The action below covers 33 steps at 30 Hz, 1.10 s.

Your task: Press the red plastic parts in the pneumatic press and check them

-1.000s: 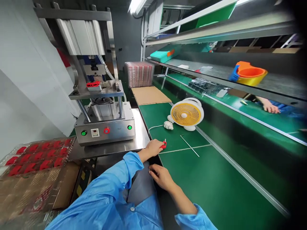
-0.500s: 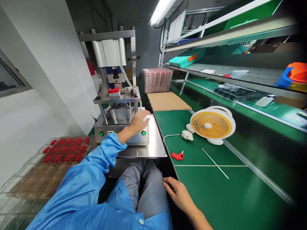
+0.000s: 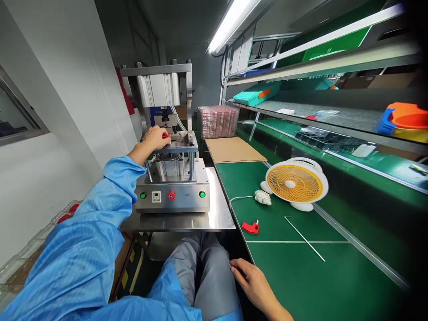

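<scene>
At the bench press (image 3: 190, 203), my left hand (image 3: 152, 140) reaches up to the fixture plate. Its thumb and fingers are closed on a small red plastic part (image 3: 165, 135), mostly hidden by the fingers. The press head hangs just behind and above that hand. My right hand (image 3: 254, 284) rests at the near edge of the green table (image 3: 294, 281), beside my knee. Its fingers are loosely bent and apart, holding nothing. Farther up the table lies another red plastic part (image 3: 250, 228) with a metal pin sticking up from it.
A thin hex key (image 3: 305, 238) lies right of the loose red part. Behind it stand a yellow and white fan (image 3: 294, 183) and its bundled cord (image 3: 262, 197). Cardboard (image 3: 234, 150) and stacked clear trays (image 3: 218, 121) are farther back. A tray with red parts (image 3: 67, 214) is at left.
My left hand has moved from the right front of the press up and left to the fixture, closing on the red part there. My right hand stays by the table edge.
</scene>
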Available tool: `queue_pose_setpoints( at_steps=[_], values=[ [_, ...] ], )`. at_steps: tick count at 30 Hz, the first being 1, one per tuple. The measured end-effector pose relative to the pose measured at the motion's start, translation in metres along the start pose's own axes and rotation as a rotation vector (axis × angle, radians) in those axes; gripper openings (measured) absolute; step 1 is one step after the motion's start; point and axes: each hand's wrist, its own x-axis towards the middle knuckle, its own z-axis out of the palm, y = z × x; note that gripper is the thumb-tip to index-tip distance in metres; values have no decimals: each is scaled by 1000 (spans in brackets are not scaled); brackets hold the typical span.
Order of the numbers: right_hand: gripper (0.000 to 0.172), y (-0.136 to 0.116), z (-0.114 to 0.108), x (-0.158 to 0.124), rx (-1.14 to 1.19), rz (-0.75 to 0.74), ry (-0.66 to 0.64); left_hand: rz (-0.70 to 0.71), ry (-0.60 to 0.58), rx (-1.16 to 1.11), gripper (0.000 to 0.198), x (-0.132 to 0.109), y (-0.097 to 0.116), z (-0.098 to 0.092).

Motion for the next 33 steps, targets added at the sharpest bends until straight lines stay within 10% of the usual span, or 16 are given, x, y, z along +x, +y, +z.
queue_pose_setpoints(
  at_steps=[13,19,26,33],
  values=[
    [31,-2,-2,-1,-2,-27,6,-148,-268,16,24,18,8,-23],
    [31,-2,-2,0,-6,-36,6,-132,-98,-14,13,-17,13,-32],
    [34,4,0,0,-1,-23,8,104,361,-242,12,-102,19,-30],
    [39,15,4,1,1,-26,15,192,477,-322,11,-150,12,-17]
  ],
)
